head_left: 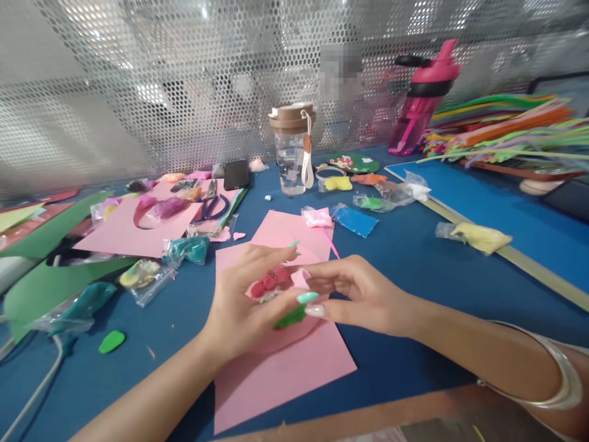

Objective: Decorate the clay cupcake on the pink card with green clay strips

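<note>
My left hand (243,301) cups a small clay flower with red petals (269,284) and a green leaf piece (291,317), just above a pink paper sheet (276,368). Its thumb presses near the green piece. My right hand (354,294) comes in from the right, fingers pinched together against the red petals and the leaf. A silver bangle (552,368) sits on my right wrist.
Bags of coloured clay lie around: teal (188,248), blue (354,219), yellow (478,236), pink (316,216). A clear cup with a brown lid (292,150), a pink bottle (421,98), a phone (236,174), pliers (212,205), coloured pipe cleaners (506,132) and green paper (41,288) stand further off.
</note>
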The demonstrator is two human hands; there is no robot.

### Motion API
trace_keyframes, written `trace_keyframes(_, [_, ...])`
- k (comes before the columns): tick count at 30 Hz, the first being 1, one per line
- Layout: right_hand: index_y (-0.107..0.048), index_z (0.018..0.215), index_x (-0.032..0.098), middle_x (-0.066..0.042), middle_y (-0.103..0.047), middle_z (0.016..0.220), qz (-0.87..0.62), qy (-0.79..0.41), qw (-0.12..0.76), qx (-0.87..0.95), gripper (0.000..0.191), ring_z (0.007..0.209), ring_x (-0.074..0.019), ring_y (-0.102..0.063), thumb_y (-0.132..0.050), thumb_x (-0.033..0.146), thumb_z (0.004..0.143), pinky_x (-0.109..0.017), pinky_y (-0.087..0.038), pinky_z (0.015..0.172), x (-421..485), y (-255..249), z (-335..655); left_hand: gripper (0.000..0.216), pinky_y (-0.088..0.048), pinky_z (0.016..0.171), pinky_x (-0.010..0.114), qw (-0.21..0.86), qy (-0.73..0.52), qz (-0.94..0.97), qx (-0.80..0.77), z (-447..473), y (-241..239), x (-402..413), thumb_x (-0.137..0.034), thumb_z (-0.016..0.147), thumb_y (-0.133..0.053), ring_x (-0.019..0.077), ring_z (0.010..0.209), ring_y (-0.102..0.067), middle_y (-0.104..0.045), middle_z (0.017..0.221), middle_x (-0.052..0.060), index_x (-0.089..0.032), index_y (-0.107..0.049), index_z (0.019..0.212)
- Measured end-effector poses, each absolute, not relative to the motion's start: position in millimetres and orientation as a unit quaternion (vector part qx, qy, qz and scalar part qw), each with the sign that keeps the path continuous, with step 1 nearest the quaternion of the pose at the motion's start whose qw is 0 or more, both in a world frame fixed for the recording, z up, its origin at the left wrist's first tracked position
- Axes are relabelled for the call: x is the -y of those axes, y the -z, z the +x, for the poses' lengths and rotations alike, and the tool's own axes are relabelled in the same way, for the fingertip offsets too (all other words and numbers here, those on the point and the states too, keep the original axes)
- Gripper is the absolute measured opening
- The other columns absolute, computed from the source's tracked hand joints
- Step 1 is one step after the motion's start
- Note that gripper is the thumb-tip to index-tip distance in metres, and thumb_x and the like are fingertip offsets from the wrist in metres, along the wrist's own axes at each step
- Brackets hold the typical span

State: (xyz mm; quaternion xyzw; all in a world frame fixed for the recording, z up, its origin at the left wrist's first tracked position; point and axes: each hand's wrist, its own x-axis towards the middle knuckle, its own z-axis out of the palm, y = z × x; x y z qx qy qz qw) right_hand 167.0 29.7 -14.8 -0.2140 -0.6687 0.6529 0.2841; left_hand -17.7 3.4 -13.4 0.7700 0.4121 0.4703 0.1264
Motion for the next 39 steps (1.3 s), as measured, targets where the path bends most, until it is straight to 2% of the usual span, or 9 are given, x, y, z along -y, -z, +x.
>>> trace_keyframes(7, [-0.073, 0.085, 0.019, 0.002, -0.069, 0.077, -0.225, -0.644, 0.238, 0.691, 0.012, 0.077, -0.0101, -0.062, -0.064, 0.019, 0.077, -0.013, -0.046, 0.064, -26, 7, 164, 0.018, -0.050, 0.073, 0.030, 0.217, -0.426, 0.812, -0.335, -11, 10, 2, -0.013, 0.083, -0.055, 0.0144, 0.073, -0.061, -0.069, 0.074, 0.002, -0.020, -0.068, 0.091])
trace_keyframes(13, [-0.073, 0.072, 0.016, 0.003, -0.066, 0.063, -0.265, -0.618, 0.241, 0.700, 0.013, 0.064, -0.0116, -0.062, -0.065, 0.025, 0.077, -0.017, -0.046, 0.057, -26, 7, 164, 0.029, -0.046, 0.063, 0.026, 0.237, -0.403, 0.795, -0.387, -13, 8, 4, -0.018, 0.088, -0.045, 0.0124, 0.061, -0.054, -0.058, 0.057, 0.001, -0.016, -0.060, 0.064])
trace_keyframes(17, [-0.072, 0.077, 0.015, -0.001, -0.070, 0.073, -0.272, -0.673, 0.249, 0.641, 0.018, 0.071, -0.0136, -0.066, -0.061, 0.028, 0.080, -0.022, -0.052, 0.070, -29, 9, 164, 0.026, -0.045, 0.059, 0.023, 0.203, -0.450, 0.743, -0.452, -19, 11, 1, -0.026, 0.090, -0.043, 0.0113, 0.064, -0.056, -0.062, 0.069, 0.002, -0.016, -0.064, 0.078])
trace_keyframes(21, [-0.071, 0.088, 0.015, -0.004, -0.071, 0.086, -0.257, -0.712, 0.291, 0.585, 0.016, 0.083, -0.0144, -0.067, -0.060, 0.024, 0.081, -0.024, -0.053, 0.078, -32, 13, 163, 0.032, -0.048, 0.075, 0.026, 0.207, -0.442, 0.753, -0.440, -27, 13, 0, -0.026, 0.093, -0.033, 0.0155, 0.089, -0.060, -0.065, 0.096, 0.003, -0.022, -0.064, 0.098])
trace_keyframes(24, [-0.067, 0.101, 0.015, -0.005, -0.069, 0.098, -0.212, -0.741, 0.295, 0.565, 0.024, 0.095, -0.0163, -0.064, -0.064, 0.021, 0.078, -0.026, -0.051, 0.086, -31, 13, 163, 0.039, -0.043, 0.089, 0.038, 0.162, -0.376, 0.827, -0.386, -29, 14, 0, -0.026, 0.092, -0.026, 0.0220, 0.110, -0.051, -0.053, 0.122, 0.008, -0.023, -0.052, 0.122])
trace_keyframes(27, [-0.066, 0.104, 0.015, -0.005, -0.069, 0.096, -0.206, -0.736, 0.310, 0.566, 0.028, 0.094, -0.0172, -0.064, -0.065, 0.023, 0.077, -0.028, -0.051, 0.084, -31, 12, 163, 0.052, -0.033, 0.094, 0.053, 0.046, -0.291, 0.893, -0.341, -26, 13, 0, -0.027, 0.083, -0.037, 0.0314, 0.119, -0.041, -0.037, 0.137, 0.015, -0.017, -0.035, 0.135])
trace_keyframes(30, [-0.070, 0.095, 0.015, -0.004, -0.071, 0.086, -0.238, -0.705, 0.328, 0.582, 0.023, 0.085, -0.0177, -0.067, -0.064, 0.029, 0.078, -0.031, -0.053, 0.082, -31, 12, 163, 0.064, -0.031, 0.094, 0.056, 0.014, -0.247, 0.906, -0.344, -25, 12, 0, -0.023, 0.074, -0.045, 0.0344, 0.122, -0.036, -0.029, 0.141, 0.016, -0.016, -0.032, 0.136])
trace_keyframes(33, [-0.071, 0.090, 0.015, -0.004, -0.071, 0.081, -0.251, -0.689, 0.319, 0.600, 0.021, 0.082, -0.0181, -0.068, -0.061, 0.032, 0.080, -0.031, -0.054, 0.081, -32, 11, 163, 0.062, -0.035, 0.097, 0.049, 0.107, -0.270, 0.896, -0.336, -27, 13, -1, -0.023, 0.078, -0.042, 0.0306, 0.125, -0.035, -0.028, 0.141, 0.015, -0.016, -0.028, 0.138])
trace_keyframes(39, [-0.071, 0.088, 0.014, -0.006, -0.071, 0.084, -0.264, -0.688, 0.342, 0.583, 0.019, 0.083, -0.0176, -0.067, -0.058, 0.025, 0.081, -0.031, -0.053, 0.082, -33, 11, 162, 0.049, -0.041, 0.092, 0.038, 0.117, -0.372, 0.855, -0.341, -29, 9, 1, -0.018, 0.074, -0.047, 0.0229, 0.109, -0.046, -0.047, 0.117, 0.012, -0.014, -0.042, 0.123])
